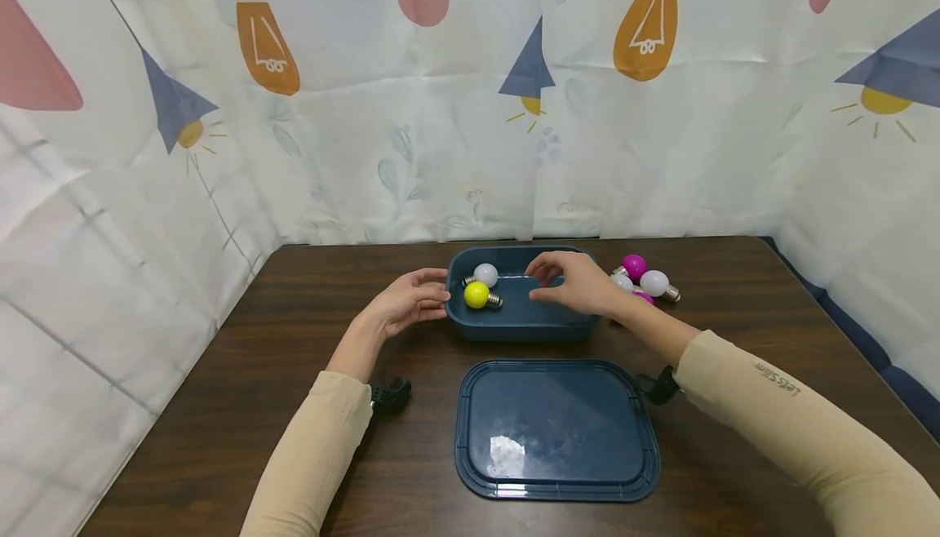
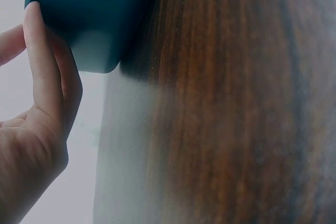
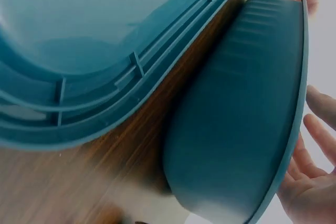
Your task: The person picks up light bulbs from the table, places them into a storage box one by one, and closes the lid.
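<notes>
A dark blue plastic box (image 1: pixel 523 331) stands toward the back of the table, holding a white light bulb (image 1: pixel 485 274) and a yellow light bulb (image 1: pixel 476 295) at its left end. My left hand (image 1: pixel 408 302) touches the box's left end with its fingers, seen against the rim in the left wrist view. Over the right half of the box hovers my right hand (image 1: pixel 576 282), thumb and fingers apart and nothing visible between them. To its right, partly behind the wrist, lie several bulbs, among them a magenta bulb (image 1: pixel 635 266) and a white bulb (image 1: pixel 654 283).
In front of the box a dark blue lid (image 1: pixel 558 431) lies flat on the brown wooden table (image 1: pixel 220 439). A printed white curtain (image 1: pixel 455 153) hangs behind the table's back edge and along both sides.
</notes>
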A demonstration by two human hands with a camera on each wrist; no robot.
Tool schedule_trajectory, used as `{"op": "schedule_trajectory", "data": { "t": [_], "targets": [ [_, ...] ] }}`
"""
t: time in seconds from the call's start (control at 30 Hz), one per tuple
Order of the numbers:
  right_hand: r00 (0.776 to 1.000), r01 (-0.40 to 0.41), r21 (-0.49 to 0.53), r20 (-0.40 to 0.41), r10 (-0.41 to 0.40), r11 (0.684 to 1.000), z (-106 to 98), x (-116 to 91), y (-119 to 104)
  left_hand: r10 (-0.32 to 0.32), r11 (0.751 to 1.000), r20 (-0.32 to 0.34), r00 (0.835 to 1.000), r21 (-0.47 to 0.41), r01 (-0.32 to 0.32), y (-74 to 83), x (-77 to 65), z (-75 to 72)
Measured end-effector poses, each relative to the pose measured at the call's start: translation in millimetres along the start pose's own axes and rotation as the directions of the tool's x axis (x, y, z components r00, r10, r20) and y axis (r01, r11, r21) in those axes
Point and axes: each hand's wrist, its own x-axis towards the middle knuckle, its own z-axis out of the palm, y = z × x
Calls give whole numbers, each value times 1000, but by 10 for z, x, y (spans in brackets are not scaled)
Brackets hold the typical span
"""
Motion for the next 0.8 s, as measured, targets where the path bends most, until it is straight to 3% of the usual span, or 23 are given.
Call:
{"op": "schedule_trajectory", "data": {
  "t": [0.8],
  "targets": [
    [1000, 4, 21, -18, -3, 1000, -278, -259, -5, -1, 1000, -3, 1000, -20, 1, 5, -17, 3]
  ]
}}
